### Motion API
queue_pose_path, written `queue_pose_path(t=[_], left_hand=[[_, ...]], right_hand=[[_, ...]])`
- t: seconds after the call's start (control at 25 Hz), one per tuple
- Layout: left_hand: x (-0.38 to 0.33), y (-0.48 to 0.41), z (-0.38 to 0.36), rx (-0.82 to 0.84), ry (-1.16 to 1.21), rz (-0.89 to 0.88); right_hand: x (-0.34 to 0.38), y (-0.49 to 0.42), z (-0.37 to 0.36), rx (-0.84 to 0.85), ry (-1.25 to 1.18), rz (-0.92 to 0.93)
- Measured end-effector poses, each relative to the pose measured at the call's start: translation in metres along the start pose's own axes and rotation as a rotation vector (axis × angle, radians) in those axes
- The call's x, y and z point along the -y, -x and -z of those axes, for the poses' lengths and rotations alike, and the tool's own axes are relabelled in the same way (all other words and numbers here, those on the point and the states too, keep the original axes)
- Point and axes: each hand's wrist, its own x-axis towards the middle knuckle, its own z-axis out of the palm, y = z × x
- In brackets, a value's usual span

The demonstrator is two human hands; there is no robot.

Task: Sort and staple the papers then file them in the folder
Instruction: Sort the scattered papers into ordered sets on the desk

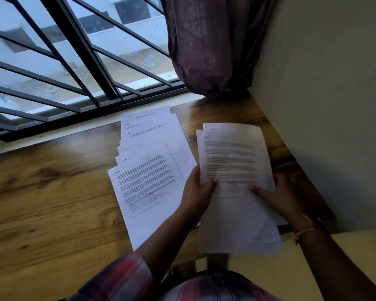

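Okay, far left: black metal window grille [74,51] with straight flat bars, glass behind it. Below it is a brown wood-grain tabletop [52,192], smooth and slightly glossy, with dark knots.

Centre-left on the table is a fanned spread of white printed paper sheets [148,170]. They lie flat, overlapping in steps, with the nearest sheet on top. That sheet carries text blocks and a grey table, and its near corner reaches the table's front edge.

A red and dark plaid fabric sleeve [122,276] shows at the bottom. The left hand [197,192] crosses over the spread's right edge and grips the left edge of a held stack of white printed sheets [232,166], thumb on top, fingers tucked under.

The stack is rectangular with its top corners slightly offset. It is lifted and tilted toward the camera, just right of the spread, with its lower part soft and motion-blurred.

The right hand [278,196] pinches the stack's right side, thumb on the printed face, other fingers hidden behind. A thin orange thread bracelet [306,232] sits on that wrist.

Upper right is a bunched purple-brown curtain [211,40], crinkled, then a plain cream wall [323,105], matte
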Motion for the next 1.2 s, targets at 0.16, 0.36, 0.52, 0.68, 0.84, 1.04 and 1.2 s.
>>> queue_pose_path(t=[0.16,0.36,0.52,0.68,0.84,1.04,1.2], left_hand=[[-0.026,0.016,0.036,0.021,0.228,-0.141],[-0.053,0.037,0.078,-0.182,0.119,-0.337],[-0.049,0.050,0.107,-0.238,0.090,-0.370],[-0.003,0.053,0.118,-0.242,-0.007,-0.233],[0.000,0.056,0.112,-0.286,0.067,-0.243],[-0.002,0.070,0.117,-0.314,0.200,-0.190],[0.056,0.105,0.117,-0.263,0.232,0.014]], right_hand=[[0.038,-0.002,0.012,0.095,-0.450,0.165],[0.094,0.022,0.010,0.135,-0.556,0.401],[0.114,0.039,-0.002,0.078,-0.515,0.529],[0.103,0.054,-0.027,0.193,-0.390,0.600],[0.107,0.056,-0.030,0.091,-0.274,0.628],[0.116,0.069,-0.022,0.244,-0.428,0.512],[0.081,0.089,-0.050,0.378,-0.307,0.333]])
